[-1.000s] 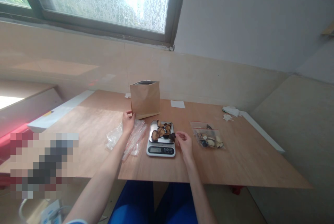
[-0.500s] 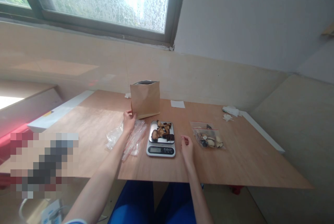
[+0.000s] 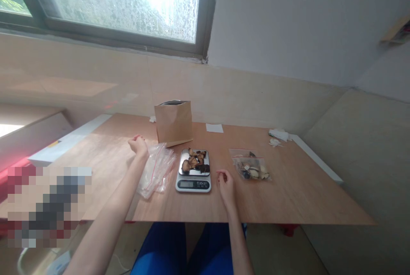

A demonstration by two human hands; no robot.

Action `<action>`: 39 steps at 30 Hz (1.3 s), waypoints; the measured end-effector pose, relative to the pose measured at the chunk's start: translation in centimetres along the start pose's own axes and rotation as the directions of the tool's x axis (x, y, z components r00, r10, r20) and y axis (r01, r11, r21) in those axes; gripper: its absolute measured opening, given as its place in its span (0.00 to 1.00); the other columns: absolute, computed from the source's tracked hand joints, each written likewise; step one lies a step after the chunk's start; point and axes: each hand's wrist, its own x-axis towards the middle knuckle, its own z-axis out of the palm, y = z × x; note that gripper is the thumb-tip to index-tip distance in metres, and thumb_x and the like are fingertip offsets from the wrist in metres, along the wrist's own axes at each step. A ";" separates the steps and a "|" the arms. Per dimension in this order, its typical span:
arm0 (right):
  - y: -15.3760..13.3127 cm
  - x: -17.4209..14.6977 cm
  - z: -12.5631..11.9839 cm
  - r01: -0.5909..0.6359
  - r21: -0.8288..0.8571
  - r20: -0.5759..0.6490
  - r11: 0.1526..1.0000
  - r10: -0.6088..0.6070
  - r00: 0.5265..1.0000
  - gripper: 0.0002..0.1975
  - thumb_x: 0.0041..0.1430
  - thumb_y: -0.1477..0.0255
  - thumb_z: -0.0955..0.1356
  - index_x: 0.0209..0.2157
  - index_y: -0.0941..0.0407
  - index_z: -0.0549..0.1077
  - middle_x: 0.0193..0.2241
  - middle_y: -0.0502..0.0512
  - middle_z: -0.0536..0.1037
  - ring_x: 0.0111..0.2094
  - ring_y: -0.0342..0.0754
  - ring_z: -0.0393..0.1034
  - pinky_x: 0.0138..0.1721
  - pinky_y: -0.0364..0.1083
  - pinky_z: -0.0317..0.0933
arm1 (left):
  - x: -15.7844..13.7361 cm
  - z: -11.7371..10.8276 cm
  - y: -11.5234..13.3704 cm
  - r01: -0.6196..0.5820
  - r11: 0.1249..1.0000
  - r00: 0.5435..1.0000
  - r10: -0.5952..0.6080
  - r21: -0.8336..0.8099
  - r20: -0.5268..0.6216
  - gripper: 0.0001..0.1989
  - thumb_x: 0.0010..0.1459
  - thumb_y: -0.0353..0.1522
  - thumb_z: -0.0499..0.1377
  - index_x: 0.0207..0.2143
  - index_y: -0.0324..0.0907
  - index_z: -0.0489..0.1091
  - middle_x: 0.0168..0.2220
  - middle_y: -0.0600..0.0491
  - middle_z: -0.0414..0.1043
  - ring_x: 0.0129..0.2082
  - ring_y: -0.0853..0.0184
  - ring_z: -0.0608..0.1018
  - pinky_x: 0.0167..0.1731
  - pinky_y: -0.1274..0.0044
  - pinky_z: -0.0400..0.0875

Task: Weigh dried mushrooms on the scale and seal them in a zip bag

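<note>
On the table stands a white digital kitchen scale (image 3: pixel 193 184), with several dried mushroom pieces (image 3: pixel 194 161) on its steel plate. Just right of it rests my right hand (image 3: pixel 226 186), fingers loosely curled, nothing visible in them. My left hand (image 3: pixel 139 145) is up at the left, fingers curled in, with no thing showing in it. Close beside it lie clear zip bags (image 3: pixel 155 170) with red strips. Behind these, an open brown paper pouch (image 3: pixel 173 123) stands upright, apart from my left hand. A filled zip bag (image 3: pixel 251 167) of mixed dried pieces lies farther right.
At the wooden table's (image 3: pixel 304 189) back lies a white paper (image 3: pixel 214 128). Crumpled white plastic (image 3: pixel 279 135) sits at the far right corner. White strips line both table sides. A pixelated patch (image 3: pixel 51 204) hides the left front. A window (image 3: pixel 128 6) is above.
My left hand has left the brown pouch's lower corner and moved left. The clear zip bags have shifted slightly. My right hand stays beside the scale.
</note>
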 end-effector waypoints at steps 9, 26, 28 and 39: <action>0.0 -0.1 0.0 -0.021 0.024 -0.005 0.999 0.022 1.000 0.11 0.53 0.66 0.60 0.30 0.55 0.71 0.23 0.52 0.73 0.30 0.49 0.68 0.29 0.44 0.61 | -4.1 -1.0 7.3 -0.109 0.952 0.978 0.052 -0.286 -0.201 0.09 0.40 0.22 0.43 0.23 0.43 0.56 0.19 0.59 0.56 0.19 0.74 0.64 0.22 0.82 0.60; -1.1 1.2 0.4 0.000 0.063 0.086 0.998 -0.005 0.996 0.13 0.54 0.65 0.61 0.35 0.56 0.72 0.34 0.57 0.75 0.34 0.49 0.69 0.37 0.47 0.63 | -8.9 -3.0 8.5 -0.497 0.847 0.868 0.480 -0.191 -0.129 0.08 0.40 0.25 0.46 0.13 0.43 0.56 0.13 0.58 0.54 0.16 0.72 0.60 0.20 0.77 0.52; -1.7 2.3 0.6 0.060 0.050 0.133 0.997 -0.066 0.989 0.12 0.54 0.66 0.62 0.36 0.55 0.73 0.36 0.56 0.74 0.35 0.48 0.69 0.41 0.47 0.63 | -9.1 -3.0 8.5 -0.541 0.817 0.837 0.546 -0.200 -0.035 0.09 0.41 0.26 0.45 0.13 0.43 0.56 0.13 0.57 0.53 0.16 0.72 0.58 0.20 0.77 0.51; -3.0 8.6 2.9 0.262 -0.130 0.441 0.956 -0.181 0.879 0.11 0.49 0.75 0.67 0.35 0.53 0.77 0.33 0.52 0.71 0.33 0.44 0.67 0.40 0.45 0.62 | -8.9 -3.9 7.3 -0.633 0.755 0.727 0.656 -0.172 0.205 0.10 0.44 0.32 0.49 0.13 0.44 0.61 0.12 0.55 0.58 0.14 0.70 0.60 0.19 0.76 0.53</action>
